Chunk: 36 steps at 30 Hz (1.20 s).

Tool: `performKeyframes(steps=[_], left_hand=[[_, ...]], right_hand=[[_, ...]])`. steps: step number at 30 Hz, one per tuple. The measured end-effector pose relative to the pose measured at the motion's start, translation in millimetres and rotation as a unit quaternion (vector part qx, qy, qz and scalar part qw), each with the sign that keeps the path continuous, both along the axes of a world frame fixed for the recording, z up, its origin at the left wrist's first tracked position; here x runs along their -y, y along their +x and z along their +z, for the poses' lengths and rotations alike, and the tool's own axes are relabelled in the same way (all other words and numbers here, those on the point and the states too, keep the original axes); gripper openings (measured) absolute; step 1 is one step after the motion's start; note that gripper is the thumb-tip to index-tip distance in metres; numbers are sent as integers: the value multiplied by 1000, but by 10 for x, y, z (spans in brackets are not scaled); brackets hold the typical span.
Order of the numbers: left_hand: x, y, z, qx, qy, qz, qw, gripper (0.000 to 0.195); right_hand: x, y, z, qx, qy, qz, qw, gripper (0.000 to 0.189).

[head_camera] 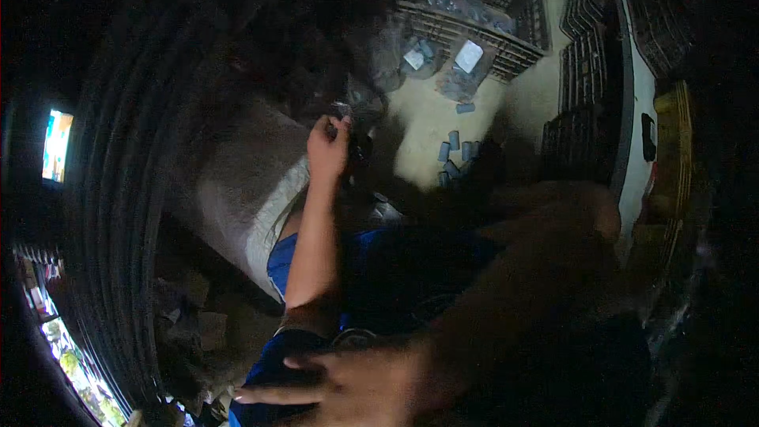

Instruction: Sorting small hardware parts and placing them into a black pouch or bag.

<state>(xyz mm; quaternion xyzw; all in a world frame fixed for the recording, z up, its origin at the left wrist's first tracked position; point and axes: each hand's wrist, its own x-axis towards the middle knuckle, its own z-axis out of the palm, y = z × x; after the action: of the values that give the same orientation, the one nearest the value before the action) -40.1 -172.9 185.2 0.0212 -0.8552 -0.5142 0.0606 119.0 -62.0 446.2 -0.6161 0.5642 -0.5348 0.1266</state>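
Note:
My left hand (328, 145) reaches forward with thumb and fingers pinched on a small shiny piece of clear plastic (341, 108); darkness hides what hangs beyond it. Close to the camera, my right hand (362, 388) is blurred, its fingers spread and pointing left across my dark blue clothing (403, 279). I see nothing in it. Beside my left forearm lies a large pale woven sack (261, 237). Several small grey cylinders (453, 140) are scattered on the light floor (415, 148) ahead.
Clear bags of grey pieces with white labels (469, 56) rest against a slatted plastic crate (504, 50) holding more bags. Dark stacked crates (584, 80), a white panel (637, 112) and yellow crates (673, 148) line the right. A bright opening (57, 145) shows at left.

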Motion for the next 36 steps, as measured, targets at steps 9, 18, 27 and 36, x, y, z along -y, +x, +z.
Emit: performKeyframes(steps=[9,18,27,36], left_hand=[[-61,-81,-404,56,151,-84,983,30],[-2,-77,-385,125,136,-107,977,25],[-28,-91,-396,146,95,-143,974,22],[191,-186,-478,171,403,-143,888,38]], right_hand=[[76,-89,-55,-8,-16,2,1000,24],[130,-95,-67,-29,-35,27,999,24],[201,-366,-112,-72,-156,174,970,25],[-785,-1944,-726,139,69,-121,980,21]])
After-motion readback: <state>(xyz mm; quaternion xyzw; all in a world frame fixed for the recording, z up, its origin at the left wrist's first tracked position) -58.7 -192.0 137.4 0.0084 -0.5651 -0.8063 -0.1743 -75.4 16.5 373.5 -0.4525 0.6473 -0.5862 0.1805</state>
